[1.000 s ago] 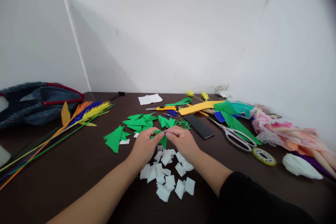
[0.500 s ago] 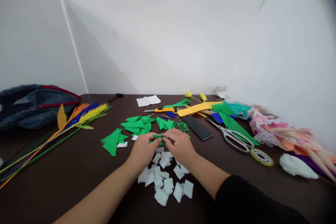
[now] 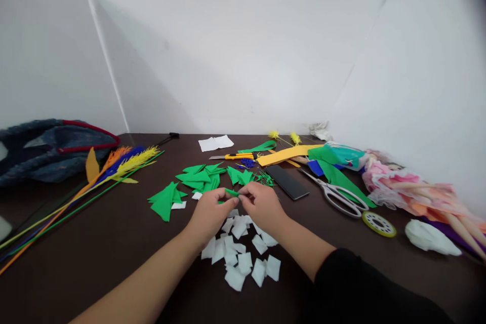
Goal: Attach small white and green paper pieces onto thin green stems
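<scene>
Between my two hands is a small rolled piece of green crepe paper (image 3: 232,192), mostly covered by my fingers. My left hand (image 3: 211,211) pinches its left end between thumb and forefinger. On the right end, the fingers of my right hand (image 3: 265,206) are closed too. Just below lie many small white paper squares (image 3: 234,277), loosely scattered. Cut green paper triangles (image 3: 164,201) are heaped left of and beyond my hands, with thin green twists (image 3: 265,178) at the right of the heap.
A yellow utility knife (image 3: 235,156) lies behind with its blade out. To the right are a black phone (image 3: 287,182), scissors (image 3: 337,195), a tape roll (image 3: 378,224) and dolls (image 3: 410,187). At left, paper wheat stalks (image 3: 129,166) lie near a denim bag (image 3: 45,149).
My fingers have shifted slightly on the green paper, which now shows as a narrower roll between them. The whole view has moved a little; the other things lie as before.
</scene>
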Motion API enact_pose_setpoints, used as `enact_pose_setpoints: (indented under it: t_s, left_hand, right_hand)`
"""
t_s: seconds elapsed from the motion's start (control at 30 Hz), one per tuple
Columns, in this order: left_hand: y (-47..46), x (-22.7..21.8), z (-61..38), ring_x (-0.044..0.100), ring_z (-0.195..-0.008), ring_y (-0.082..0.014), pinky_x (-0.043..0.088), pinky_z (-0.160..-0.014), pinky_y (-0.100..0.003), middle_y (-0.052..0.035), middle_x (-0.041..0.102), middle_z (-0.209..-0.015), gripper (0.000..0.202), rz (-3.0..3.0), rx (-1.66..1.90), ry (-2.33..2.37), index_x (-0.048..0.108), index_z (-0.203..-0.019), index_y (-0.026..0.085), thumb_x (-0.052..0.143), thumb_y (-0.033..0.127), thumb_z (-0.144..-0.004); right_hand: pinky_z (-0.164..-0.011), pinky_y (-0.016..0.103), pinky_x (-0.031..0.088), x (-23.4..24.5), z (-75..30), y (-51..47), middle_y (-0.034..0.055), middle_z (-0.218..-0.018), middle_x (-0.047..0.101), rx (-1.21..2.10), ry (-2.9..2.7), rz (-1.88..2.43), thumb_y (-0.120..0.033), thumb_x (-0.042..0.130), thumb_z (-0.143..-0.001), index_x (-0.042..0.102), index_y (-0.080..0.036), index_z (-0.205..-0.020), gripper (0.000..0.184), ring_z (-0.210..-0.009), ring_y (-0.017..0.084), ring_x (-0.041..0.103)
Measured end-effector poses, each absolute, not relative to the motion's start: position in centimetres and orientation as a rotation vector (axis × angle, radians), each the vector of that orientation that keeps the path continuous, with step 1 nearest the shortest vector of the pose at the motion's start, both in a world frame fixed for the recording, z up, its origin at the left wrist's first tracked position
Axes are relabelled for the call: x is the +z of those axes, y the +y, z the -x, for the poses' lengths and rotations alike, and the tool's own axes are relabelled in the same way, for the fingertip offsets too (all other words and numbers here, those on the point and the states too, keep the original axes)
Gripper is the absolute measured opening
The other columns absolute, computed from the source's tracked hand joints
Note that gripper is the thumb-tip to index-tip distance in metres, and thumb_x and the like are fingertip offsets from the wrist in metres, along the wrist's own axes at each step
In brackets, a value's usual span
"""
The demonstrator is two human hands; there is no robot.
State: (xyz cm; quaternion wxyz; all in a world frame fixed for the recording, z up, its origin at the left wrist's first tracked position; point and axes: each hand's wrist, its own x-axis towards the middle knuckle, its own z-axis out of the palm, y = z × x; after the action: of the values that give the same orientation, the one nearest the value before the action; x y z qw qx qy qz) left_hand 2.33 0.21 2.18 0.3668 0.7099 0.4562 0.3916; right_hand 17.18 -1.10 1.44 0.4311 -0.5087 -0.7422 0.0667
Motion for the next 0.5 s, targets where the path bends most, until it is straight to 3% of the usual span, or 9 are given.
enact_pose_setpoints:
  t_s: [0.5]
  left_hand:
    - [0.29,2.20,-2.16,0.044,-0.058,-0.0129,0.032,-0.054,-0.024,0.0030,0.049,-0.056,0.023,-1.925,1.003,1.144,0.055,-0.059,0.017,0.053,0.036,-0.071]
  right_hand:
    - [-0.045,0.020,0.036,1.66,-16.88,-1.15,-0.0036,-0.052,0.051,0.560,-1.673,1.286,-0.013,0.055,-0.060,0.054,-0.018,-0.062,0.005,-0.048,0.010,0.046]
